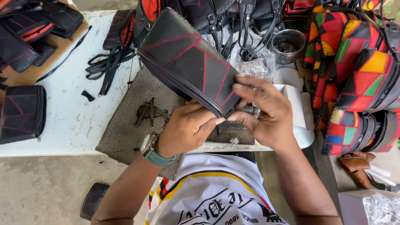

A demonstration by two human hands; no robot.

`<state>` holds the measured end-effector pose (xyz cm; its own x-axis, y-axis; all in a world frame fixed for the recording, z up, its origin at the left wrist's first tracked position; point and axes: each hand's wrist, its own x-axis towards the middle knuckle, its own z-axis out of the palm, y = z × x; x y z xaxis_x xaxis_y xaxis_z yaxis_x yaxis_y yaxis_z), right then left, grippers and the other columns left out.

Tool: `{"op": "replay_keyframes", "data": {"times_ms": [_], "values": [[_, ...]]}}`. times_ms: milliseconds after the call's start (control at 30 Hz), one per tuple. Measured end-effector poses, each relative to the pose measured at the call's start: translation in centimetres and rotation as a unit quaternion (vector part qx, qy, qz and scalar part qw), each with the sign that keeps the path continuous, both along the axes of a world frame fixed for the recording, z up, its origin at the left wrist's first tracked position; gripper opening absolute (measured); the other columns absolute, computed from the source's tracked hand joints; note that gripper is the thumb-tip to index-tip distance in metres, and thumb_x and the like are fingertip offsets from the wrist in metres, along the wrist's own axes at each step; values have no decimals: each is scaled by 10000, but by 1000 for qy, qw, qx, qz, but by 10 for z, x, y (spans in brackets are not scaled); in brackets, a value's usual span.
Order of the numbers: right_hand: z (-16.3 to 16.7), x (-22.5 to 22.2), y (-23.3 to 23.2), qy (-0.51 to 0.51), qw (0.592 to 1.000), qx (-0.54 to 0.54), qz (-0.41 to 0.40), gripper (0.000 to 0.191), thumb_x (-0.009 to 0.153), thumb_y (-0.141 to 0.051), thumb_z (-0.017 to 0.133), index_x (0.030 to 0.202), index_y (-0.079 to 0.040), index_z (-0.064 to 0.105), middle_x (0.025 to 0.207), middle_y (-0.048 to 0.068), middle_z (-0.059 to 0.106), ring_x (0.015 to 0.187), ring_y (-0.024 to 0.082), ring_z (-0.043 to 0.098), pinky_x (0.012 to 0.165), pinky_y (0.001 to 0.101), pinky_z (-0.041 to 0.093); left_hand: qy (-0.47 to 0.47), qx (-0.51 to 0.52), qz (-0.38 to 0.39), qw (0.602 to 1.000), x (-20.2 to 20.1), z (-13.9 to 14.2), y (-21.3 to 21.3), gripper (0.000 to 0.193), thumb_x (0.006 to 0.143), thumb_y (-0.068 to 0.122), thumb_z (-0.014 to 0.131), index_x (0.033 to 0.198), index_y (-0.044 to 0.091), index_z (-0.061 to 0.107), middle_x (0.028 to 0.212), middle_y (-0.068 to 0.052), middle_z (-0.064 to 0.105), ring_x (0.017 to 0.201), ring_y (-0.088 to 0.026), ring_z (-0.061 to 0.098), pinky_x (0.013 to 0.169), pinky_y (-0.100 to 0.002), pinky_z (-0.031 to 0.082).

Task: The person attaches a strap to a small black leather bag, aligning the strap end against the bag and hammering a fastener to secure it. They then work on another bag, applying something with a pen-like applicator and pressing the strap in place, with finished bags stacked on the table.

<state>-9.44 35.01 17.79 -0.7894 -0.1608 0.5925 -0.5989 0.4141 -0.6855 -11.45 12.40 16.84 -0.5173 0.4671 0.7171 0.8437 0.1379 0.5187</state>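
While a black leather pouch with red stitching (187, 62) is held up above the near edge of the desk (71, 121), its lower end is gripped by both hands. The left hand (187, 127) is closed under the pouch's zip edge, thumb pressed against it, and a green-strapped wristwatch (152, 151) is worn on that wrist. The right hand (262, 110) is curled over the pouch's corner, fingers on top. A grey stone slab (133, 121) lies beneath the hands at the desk's near edge. Similar black pouches (21, 112) are seen by the left edge, and multicoloured patchwork bags (358, 83) are piled at the right edge.
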Motion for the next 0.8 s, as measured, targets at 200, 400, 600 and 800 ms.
{"op": "replay_keyframes", "data": {"times_ms": [200,400,600,800], "values": [[6,14,0,4,998,27,61,347,844,-94,819,1176,-28,744,1259,162,739,1189,279,742,1001,344,595,-77,22,-40,996,9,3,3,82,947,58,742,1021,40,711,909,-86,723,805,-259,719,743,-360,557],[-2,22,5,-35,996,30,81,250,836,-86,821,1071,-29,758,1144,148,774,1102,253,778,936,331,615,-118,19,-48,992,21,-3,4,53,944,65,750,936,40,704,841,-92,694,748,-262,688,711,-347,533],[4,6,-11,-50,997,31,55,306,868,-88,791,1157,-5,732,1173,164,758,1127,279,763,933,337,602,-269,124,-56,954,9,-36,3,82,974,92,736,1006,19,721,877,-46,713,768,-129,650,702,-295,532],[24,-8,-35,-43,990,117,62,368,868,-170,786,1198,-18,727,1228,148,739,1130,303,733,935,364,582,-443,343,-180,809,-14,-63,-13,89,1005,33,740,1055,-31,703,1013,-67,726,899,-93,630,823,-275,501]]}}
